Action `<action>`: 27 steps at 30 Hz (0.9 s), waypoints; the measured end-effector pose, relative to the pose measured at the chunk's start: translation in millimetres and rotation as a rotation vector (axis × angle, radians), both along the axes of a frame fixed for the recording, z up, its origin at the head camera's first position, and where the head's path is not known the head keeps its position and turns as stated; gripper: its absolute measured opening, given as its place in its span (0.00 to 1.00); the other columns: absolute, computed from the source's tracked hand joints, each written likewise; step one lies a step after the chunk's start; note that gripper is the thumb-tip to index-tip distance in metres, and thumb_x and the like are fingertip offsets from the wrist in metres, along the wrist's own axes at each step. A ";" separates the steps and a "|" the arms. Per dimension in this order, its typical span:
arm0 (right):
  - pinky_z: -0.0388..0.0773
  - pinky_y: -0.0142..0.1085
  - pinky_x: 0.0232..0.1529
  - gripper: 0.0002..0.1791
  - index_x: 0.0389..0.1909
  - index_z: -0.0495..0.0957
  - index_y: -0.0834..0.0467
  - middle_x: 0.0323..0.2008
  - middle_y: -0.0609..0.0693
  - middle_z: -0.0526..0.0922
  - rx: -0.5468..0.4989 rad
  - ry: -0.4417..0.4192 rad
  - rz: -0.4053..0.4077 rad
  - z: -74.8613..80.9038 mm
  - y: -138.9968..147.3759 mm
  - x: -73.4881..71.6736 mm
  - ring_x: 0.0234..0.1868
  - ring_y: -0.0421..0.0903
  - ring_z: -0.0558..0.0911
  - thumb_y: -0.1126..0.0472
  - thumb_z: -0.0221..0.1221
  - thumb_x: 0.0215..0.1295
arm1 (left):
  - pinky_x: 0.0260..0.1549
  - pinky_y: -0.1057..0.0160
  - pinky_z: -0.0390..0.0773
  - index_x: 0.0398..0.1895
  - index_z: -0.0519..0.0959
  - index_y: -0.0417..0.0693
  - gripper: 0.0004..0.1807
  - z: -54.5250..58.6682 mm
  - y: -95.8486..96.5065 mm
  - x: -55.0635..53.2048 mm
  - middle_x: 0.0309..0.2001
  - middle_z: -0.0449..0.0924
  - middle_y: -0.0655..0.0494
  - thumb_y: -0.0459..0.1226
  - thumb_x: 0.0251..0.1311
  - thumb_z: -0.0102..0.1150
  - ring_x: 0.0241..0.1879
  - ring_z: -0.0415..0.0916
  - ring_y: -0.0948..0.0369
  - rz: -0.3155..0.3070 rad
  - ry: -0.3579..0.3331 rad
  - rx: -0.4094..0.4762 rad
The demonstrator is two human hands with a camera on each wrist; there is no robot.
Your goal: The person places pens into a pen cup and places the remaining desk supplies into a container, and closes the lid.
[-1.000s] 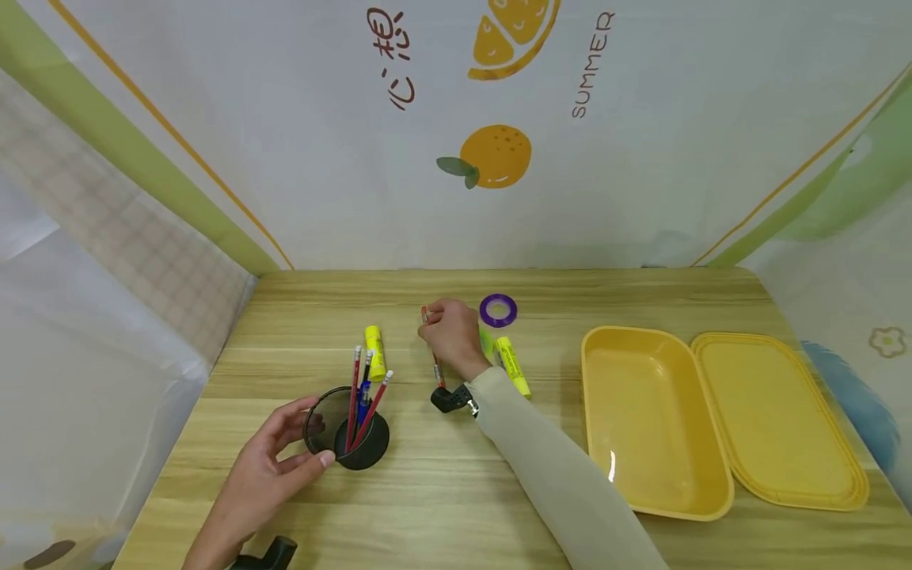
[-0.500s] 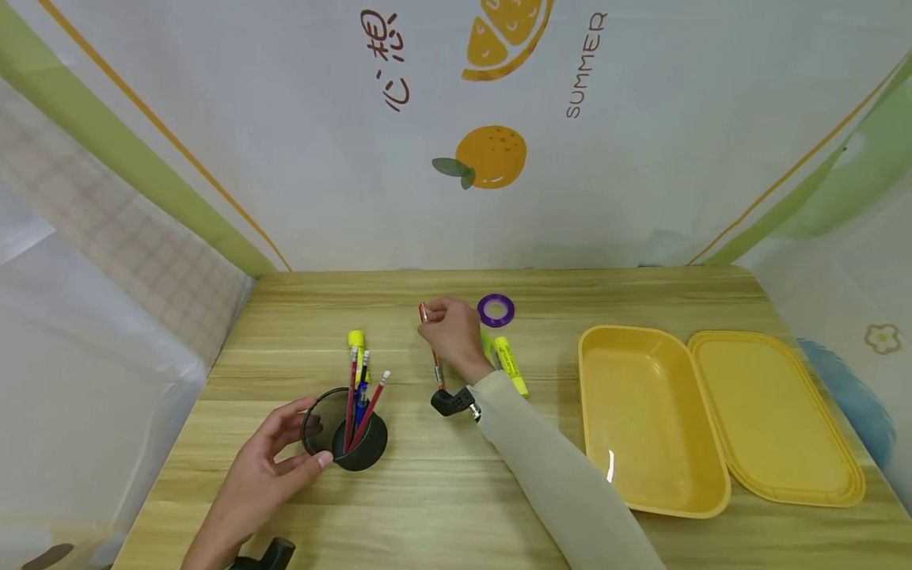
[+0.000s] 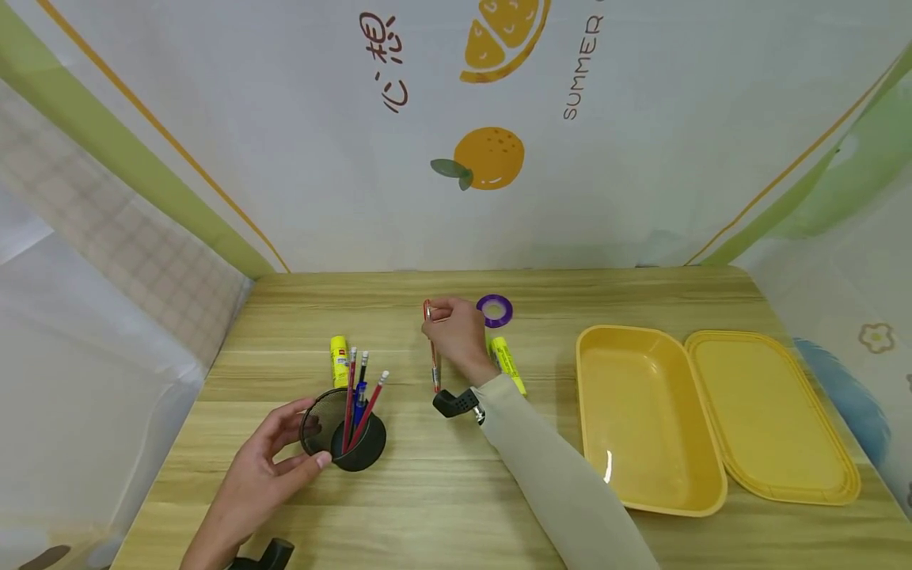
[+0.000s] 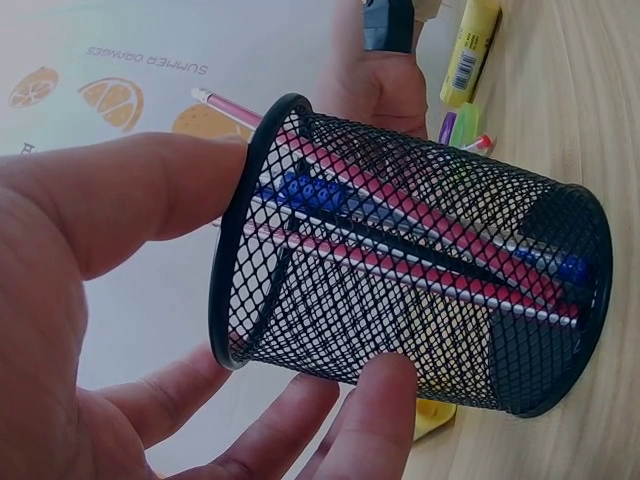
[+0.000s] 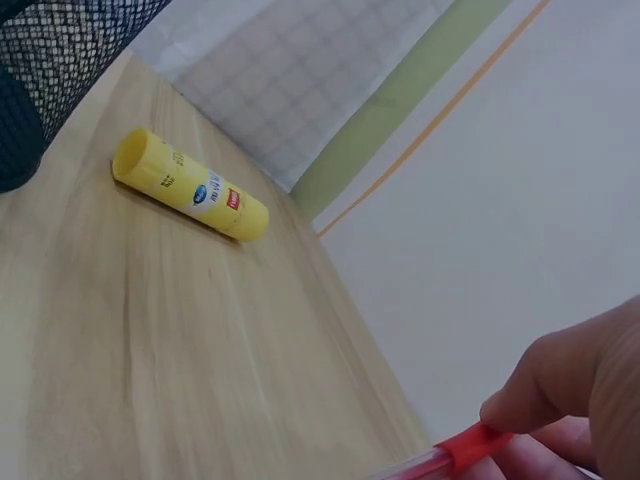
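My left hand (image 3: 260, 475) grips a black mesh pen cup (image 3: 372, 447) near its rim, thumb on one side and fingers round the other. Inside the cup stand red pencils (image 4: 400, 265), a dark pencil and a blue pen (image 3: 360, 394). Over the middle of the table, my right hand (image 3: 459, 336) pinches a red-capped clear pen (image 3: 435, 376) near its red end (image 5: 472, 447). A yellow glue stick (image 3: 339, 360) lies just behind the cup. Another yellow glue stick (image 3: 507, 364) lies beside the right wrist, with a green item mostly hidden there.
A purple roll of tape (image 3: 509, 311) lies behind the right hand. To the right stand a yellow plastic box (image 3: 644, 412) and its flat yellow lid (image 3: 777, 419). A printed cloth (image 3: 321, 198) hangs along the table's back edge.
The left glue stick has rolled leftward, from behind the pencils to the cup's far left. My right hand has shifted slightly right with the red pen. The left hand stays on the cup.
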State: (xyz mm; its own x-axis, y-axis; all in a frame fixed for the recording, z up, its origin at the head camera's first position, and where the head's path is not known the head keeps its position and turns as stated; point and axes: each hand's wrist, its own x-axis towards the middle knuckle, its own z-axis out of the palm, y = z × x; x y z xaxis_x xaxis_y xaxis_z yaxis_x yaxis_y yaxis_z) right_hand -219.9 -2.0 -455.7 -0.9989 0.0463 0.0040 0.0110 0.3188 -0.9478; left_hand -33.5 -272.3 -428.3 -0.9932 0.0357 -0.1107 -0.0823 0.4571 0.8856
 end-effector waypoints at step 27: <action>0.87 0.37 0.35 0.15 0.51 0.83 0.55 0.41 0.50 0.85 -0.153 0.182 0.020 65.3 14.7 43.8 0.40 0.46 0.89 0.64 0.68 0.64 | 0.47 0.69 0.84 0.77 0.67 0.54 0.38 -0.8 0.2 1.2 0.66 0.77 0.44 0.38 0.66 0.73 0.59 0.77 0.73 -0.001 0.020 -0.007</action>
